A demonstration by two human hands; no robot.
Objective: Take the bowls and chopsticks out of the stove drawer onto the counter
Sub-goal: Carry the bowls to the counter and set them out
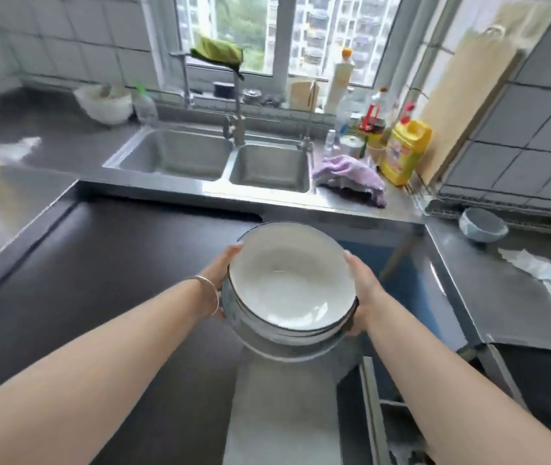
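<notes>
A stack of white bowls with dark rims is held up in front of me, above the dark stove top and the open gap beside it. My left hand grips the stack's left side, a bracelet on that wrist. My right hand grips the right side. One grey-blue bowl lies tipped on the steel counter at the right. The pulled-out drawer shows at the bottom, its contents blurred. No chopsticks are visible.
A double steel sink with a tap lies ahead. A purple cloth, a yellow bottle and a cutting board stand at the right. The dark stove top spreads left. A white bowl sits far left.
</notes>
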